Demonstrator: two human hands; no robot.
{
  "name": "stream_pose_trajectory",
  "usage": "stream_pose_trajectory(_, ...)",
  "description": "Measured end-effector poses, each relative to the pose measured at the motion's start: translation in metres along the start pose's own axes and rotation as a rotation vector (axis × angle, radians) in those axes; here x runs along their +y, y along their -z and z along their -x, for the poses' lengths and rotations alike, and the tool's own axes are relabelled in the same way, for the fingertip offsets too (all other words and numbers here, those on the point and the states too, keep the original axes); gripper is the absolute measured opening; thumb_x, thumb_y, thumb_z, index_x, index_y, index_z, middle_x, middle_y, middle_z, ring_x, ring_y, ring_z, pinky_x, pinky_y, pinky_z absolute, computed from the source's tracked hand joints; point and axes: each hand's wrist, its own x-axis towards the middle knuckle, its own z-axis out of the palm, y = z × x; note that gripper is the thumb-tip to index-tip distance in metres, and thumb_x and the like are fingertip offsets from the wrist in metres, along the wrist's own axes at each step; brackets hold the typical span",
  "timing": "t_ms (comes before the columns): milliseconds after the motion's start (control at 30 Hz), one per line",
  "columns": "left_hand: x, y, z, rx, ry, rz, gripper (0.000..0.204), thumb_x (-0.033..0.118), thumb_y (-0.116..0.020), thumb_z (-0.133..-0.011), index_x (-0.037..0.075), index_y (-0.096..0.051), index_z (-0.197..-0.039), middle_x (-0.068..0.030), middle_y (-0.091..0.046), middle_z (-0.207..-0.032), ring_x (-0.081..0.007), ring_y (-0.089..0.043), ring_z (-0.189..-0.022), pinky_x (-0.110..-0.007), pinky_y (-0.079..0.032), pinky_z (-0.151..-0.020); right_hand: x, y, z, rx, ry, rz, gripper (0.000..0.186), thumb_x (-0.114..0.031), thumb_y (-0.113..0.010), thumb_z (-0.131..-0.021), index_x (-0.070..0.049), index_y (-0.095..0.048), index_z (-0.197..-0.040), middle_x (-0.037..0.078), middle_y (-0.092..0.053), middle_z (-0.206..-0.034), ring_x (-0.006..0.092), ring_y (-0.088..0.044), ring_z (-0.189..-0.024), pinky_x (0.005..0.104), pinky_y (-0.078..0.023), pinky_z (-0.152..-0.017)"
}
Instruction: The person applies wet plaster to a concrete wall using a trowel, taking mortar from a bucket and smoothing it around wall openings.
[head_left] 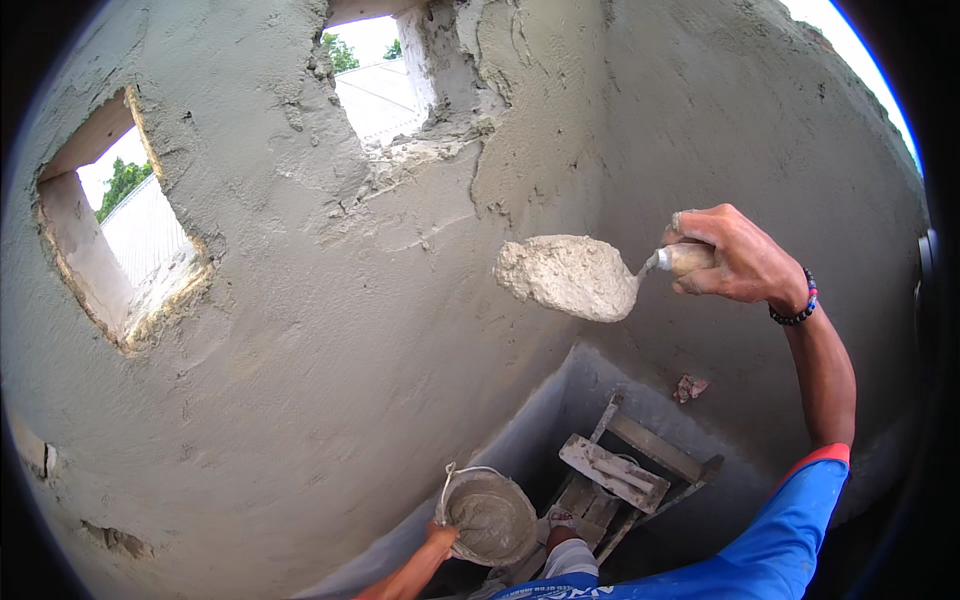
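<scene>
My right hand [731, 255] grips the handle of a trowel [650, 268] raised in front of the wall, with a thick heap of pale wet mortar [565, 277] covering its blade. Low in the view, my left hand [440, 538] is closed on the side of a bucket [480, 480], where its wire handle comes down. Grey wet mortar [490, 522] lies inside the bucket; my left fingers are partly hidden by it.
Grey plastered walls [300, 290] meet in a corner, with two rough window openings [100, 230] at left and top. Below stands a wooden step stand or scaffold [614, 470], beside my foot [561, 522]. A small crumpled scrap [690, 389] is at the right wall.
</scene>
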Motion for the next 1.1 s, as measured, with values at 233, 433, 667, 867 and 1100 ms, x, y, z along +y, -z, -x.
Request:
stream_pose_trajectory(233,0.001,-0.029,-0.002,0.167,0.046,0.051,0.056,-0.014,-0.064,-0.061,-0.007,-0.052,-0.116,-0.0204,-0.063,-0.101,-0.0338,-0.064,-0.085,-0.044,-0.055,-0.067,0.08,0.078,-0.035,0.193,0.294,0.181,0.037,-0.028,-0.079,-0.068,-0.003,-0.069,-0.092,0.007,-0.065,-0.07,0.0221,-0.061,-0.06,0.0347,-0.047,-0.059)
stream_pose_trajectory(433,0.003,-0.053,-0.007,0.3,0.115,0.115,0.054,-0.009,-0.07,-0.058,-0.005,-0.061,-0.111,-0.0163,-0.067,-0.101,-0.0279,-0.065,-0.09,-0.039,-0.052,-0.078,0.127,0.108,-0.096,-0.034,0.551,-0.347,0.047,-0.028,-0.082,-0.068,0.007,-0.068,-0.096,0.011,-0.065,-0.068,0.0113,-0.058,-0.049,0.0221,-0.043,-0.043)
stream_pose_trajectory(667,0.0,-0.075,-0.019,0.377,0.212,0.253,0.054,-0.009,-0.07,-0.061,-0.004,-0.06,-0.114,-0.0182,-0.067,-0.102,-0.0287,-0.065,-0.091,-0.039,-0.053,-0.077,0.19,0.053,-0.22,-0.285,0.201,-0.896,0.036,-0.015,-0.074,-0.077,0.004,-0.065,-0.106,0.008,-0.063,-0.069,0.0125,-0.059,-0.053,0.0233,-0.049,-0.045)
stream_pose_trajectory(867,-0.016,-0.081,-0.028,0.314,0.111,0.179,0.046,-0.005,-0.068,-0.064,-0.005,-0.062,-0.11,-0.0183,-0.068,-0.099,-0.0254,-0.065,-0.089,-0.037,-0.052,-0.074,0.221,0.139,-0.214,0.226,0.295,-0.779,0.043,-0.027,-0.068,-0.084,-0.003,-0.059,-0.118,0.007,-0.061,-0.073,0.0071,-0.057,-0.052,0.0212,-0.053,-0.048)
stream_pose_trajectory(1100,-0.026,-0.081,-0.019,0.377,0.092,0.061,0.044,-0.012,-0.059,-0.066,-0.007,-0.06,-0.11,-0.0169,-0.066,-0.096,-0.0292,-0.065,-0.081,-0.041,-0.053,-0.066,0.201,0.073,-0.151,0.182,0.015,-0.432,0.034,-0.038,-0.062,-0.088,-0.005,-0.059,-0.092,0.001,-0.049,-0.066,0.0092,-0.051,-0.053,0.0263,-0.042,-0.046)
